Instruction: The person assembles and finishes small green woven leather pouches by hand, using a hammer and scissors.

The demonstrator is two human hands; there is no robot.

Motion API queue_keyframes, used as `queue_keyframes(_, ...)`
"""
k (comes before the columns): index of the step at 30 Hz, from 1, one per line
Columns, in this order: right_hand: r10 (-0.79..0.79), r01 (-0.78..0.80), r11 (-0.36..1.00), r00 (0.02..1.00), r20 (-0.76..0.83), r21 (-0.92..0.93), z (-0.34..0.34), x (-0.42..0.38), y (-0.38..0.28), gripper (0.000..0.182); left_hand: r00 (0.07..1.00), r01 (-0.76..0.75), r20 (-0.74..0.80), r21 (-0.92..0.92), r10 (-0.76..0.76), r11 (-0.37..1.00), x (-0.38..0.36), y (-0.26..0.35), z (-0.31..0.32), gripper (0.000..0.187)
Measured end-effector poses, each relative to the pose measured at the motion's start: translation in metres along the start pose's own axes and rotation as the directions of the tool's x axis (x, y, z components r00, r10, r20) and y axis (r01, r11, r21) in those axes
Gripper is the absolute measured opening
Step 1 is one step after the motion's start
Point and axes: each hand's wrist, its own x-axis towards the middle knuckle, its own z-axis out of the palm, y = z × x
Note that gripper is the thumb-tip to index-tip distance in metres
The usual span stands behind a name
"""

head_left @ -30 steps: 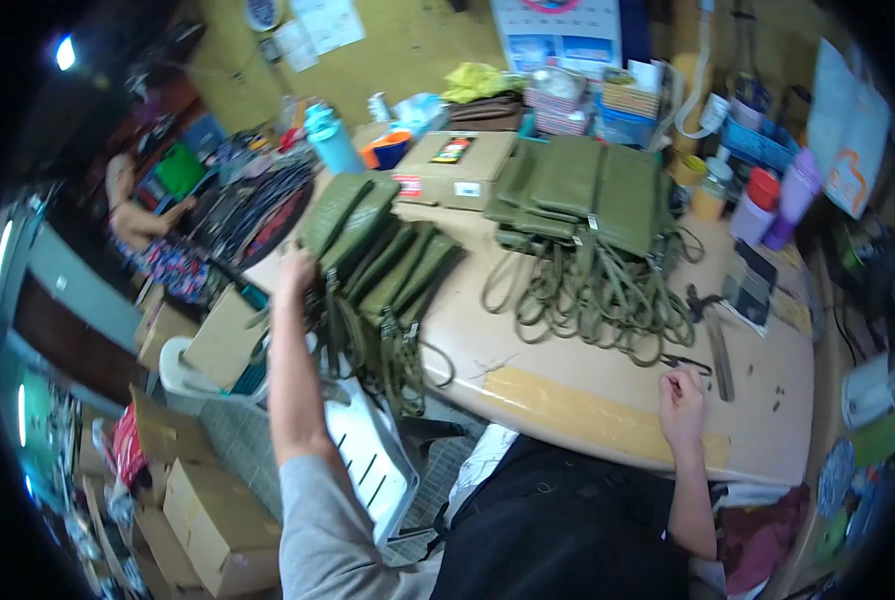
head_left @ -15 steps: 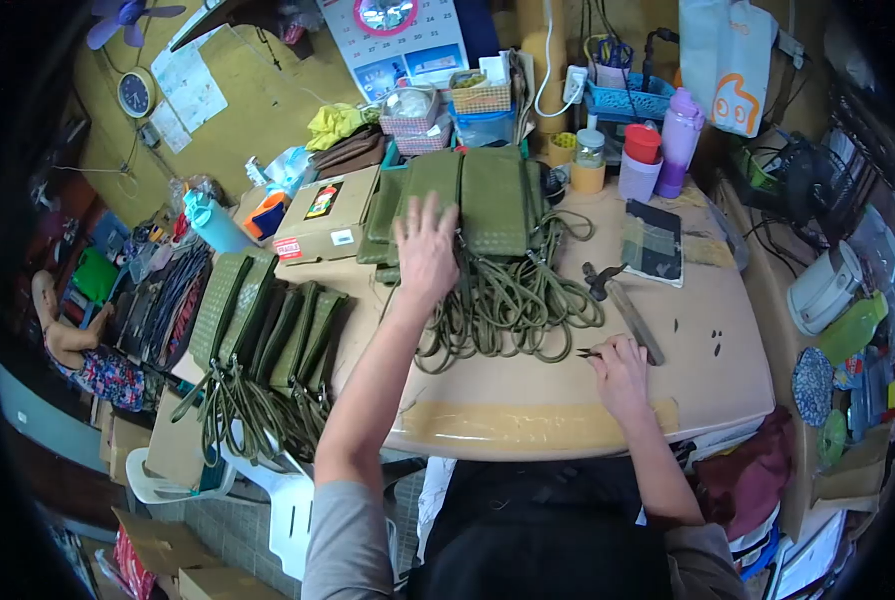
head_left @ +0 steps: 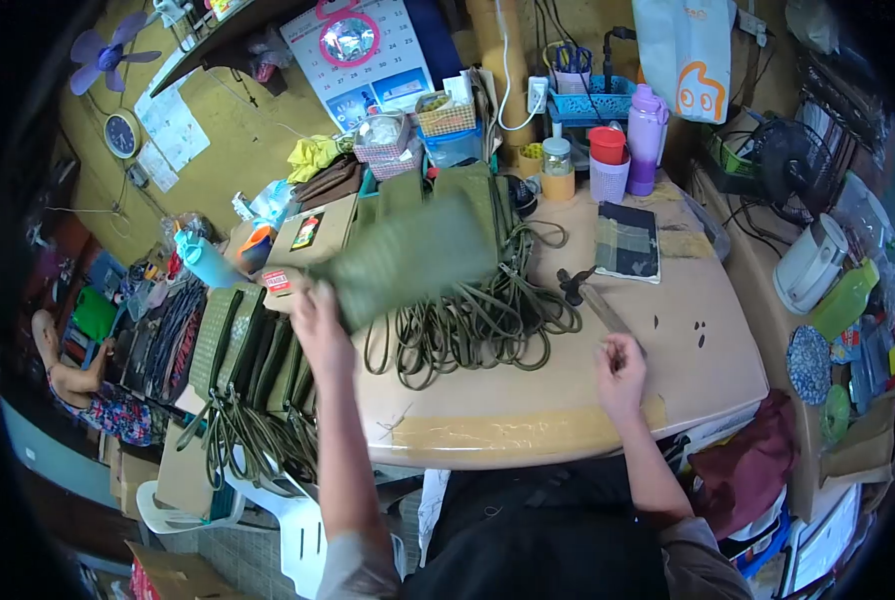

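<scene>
My left hand (head_left: 320, 325) grips the edge of a flat olive-green bag (head_left: 413, 262), which is lifted above the table and blurred by motion. Under and behind it lies a pile of similar green bags (head_left: 468, 190), their looped cord straps (head_left: 458, 335) spread over the tabletop. My right hand (head_left: 620, 372) is curled closed over the table's right side, by the handle of a hammer (head_left: 606, 310). What its fingers hold, if anything, I cannot make out. More green bags with straps (head_left: 230, 340) are stacked to the left of my left hand.
A notebook (head_left: 628, 242), a purple bottle (head_left: 647, 140) and a red-lidded cup (head_left: 608, 165) stand toward the back right. A cardboard box (head_left: 333, 225) and a teal bottle (head_left: 206, 258) are at the left. Another person (head_left: 83, 370) sits at far left. A kettle (head_left: 810, 262) stands at right.
My left hand has taken hold of a green bag from the pile and swung it up and left. My right hand has shifted slightly, and the small dark pointed thing at its fingers no longer shows.
</scene>
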Motion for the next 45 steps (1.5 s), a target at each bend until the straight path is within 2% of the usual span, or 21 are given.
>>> queue_keyframes(1,-0.072,0.077,0.993,0.995,-0.064,0.091,0.000,-0.008,-0.012,0.018,0.996,-0.024,0.081,0.022,0.022,0.999,-0.026,-0.023,-0.017,0.041)
queue_keyframes(3,-0.124,0.143,0.973,0.986,-0.109,0.182,-0.003,-0.026,-0.045,0.018,0.952,0.259,-0.156,-0.050,-0.263,0.965,-0.108,-0.059,-0.011,0.037)
queue_keyframes(4,-0.232,0.242,0.954,0.970,-0.076,0.179,-0.008,-0.037,-0.068,0.017,0.906,0.414,0.011,-0.231,-0.423,0.880,-0.142,-0.027,0.012,0.042)
queue_keyframes(6,-0.335,0.334,0.926,0.942,-0.030,0.177,-0.016,-0.050,-0.104,0.016,0.880,0.470,0.219,-0.288,-0.421,0.834,-0.179,-0.035,0.011,0.033)
queue_keyframes(9,-0.429,0.430,0.901,0.859,0.280,0.064,-0.012,-0.052,-0.125,0.015,0.831,0.549,0.296,-0.303,-0.471,0.779,-0.212,-0.037,0.011,0.034)
queue_keyframes(16,-0.417,0.437,0.897,0.793,0.443,0.062,0.016,-0.045,-0.128,0.023,0.754,0.564,0.491,-0.145,-0.436,0.813,-0.217,-0.019,0.007,0.037)
queue_keyframes(20,-0.293,0.283,0.950,0.655,0.696,0.134,0.019,-0.021,-0.142,0.020,0.682,0.396,0.626,0.116,-0.377,0.911,-0.204,-0.011,0.000,0.033)
queue_keyframes(21,-0.408,0.441,0.893,0.706,0.578,0.091,0.025,-0.019,-0.135,0.016,0.677,0.395,0.633,0.118,-0.375,0.911,-0.202,-0.009,0.003,0.033)
queue_keyframes(22,-0.406,0.439,0.894,0.712,0.573,0.088,0.022,-0.016,-0.136,0.016,0.725,0.376,0.595,0.080,-0.347,0.923,-0.202,-0.005,0.005,0.032)
queue_keyframes(24,0.041,0.196,0.969,0.468,0.883,-0.149,0.012,-0.011,-0.137,0.017,0.767,0.354,0.558,0.045,-0.317,0.934,-0.201,-0.001,0.007,0.031)
queue_keyframes(28,0.061,-0.323,0.914,0.708,0.703,0.246,0.022,-0.024,-0.082,0.017,0.825,0.203,0.529,0.052,-0.199,0.978,-0.198,0.003,0.009,0.028)
queue_keyframes(30,0.020,-0.250,0.919,0.803,0.596,0.306,0.014,-0.013,-0.102,0.017,0.925,-0.027,0.379,0.174,-0.042,0.984,-0.193,0.013,0.000,0.029)
queue_keyframes(31,-0.109,-0.078,0.923,0.886,0.451,0.377,0.010,-0.009,-0.111,0.015,0.958,-0.209,0.249,0.259,0.143,0.943,-0.188,0.023,0.001,0.018)
queue_keyframes(32,-0.236,0.099,0.903,0.928,0.290,0.417,0.006,-0.006,-0.117,0.014,0.901,-0.426,0.197,0.228,0.387,0.875,-0.179,0.029,0.001,0.018)
queue_keyframes(34,-0.198,0.081,0.900,0.951,0.237,0.428,-0.003,0.002,-0.122,0.013,0.813,-0.555,0.165,-0.073,0.558,0.829,-0.170,0.036,0.007,0.021)
queue_keyframes(35,-0.172,0.071,0.895,0.966,0.192,0.440,-0.008,0.006,-0.121,0.011,0.638,-0.765,0.335,0.171,0.693,0.621,-0.165,0.041,0.009,0.026)
queue_keyframes(38,-0.019,-0.014,0.968,0.991,0.129,0.251,-0.008,0.010,-0.084,0.009,0.519,-0.747,0.803,0.261,0.292,0.611,-0.180,0.005,0.003,0.030)
queue_keyframes(40,0.009,-0.047,0.972,0.987,0.162,0.231,-0.007,0.000,-0.069,0.009,0.382,-0.655,0.923,0.236,0.045,0.718,-0.196,-0.027,-0.001,0.026)
queue_keyframes(42,0.039,-0.079,0.975,0.981,0.189,0.207,-0.008,-0.011,-0.055,0.009,0.439,-0.595,0.896,0.239,0.061,0.767,-0.202,-0.030,-0.006,0.021)
queue_keyframes(44,0.131,-0.161,0.986,0.909,0.396,0.045,-0.011,-0.025,-0.043,0.009,0.801,-0.201,0.590,0.417,-0.096,0.886,-0.209,-0.027,-0.008,0.025)
queue_keyframes(45,0.208,-0.241,0.970,0.865,0.457,0.013,-0.008,-0.032,-0.039,0.011,0.848,-0.133,0.513,0.448,-0.132,0.884,-0.205,-0.025,-0.001,0.022)
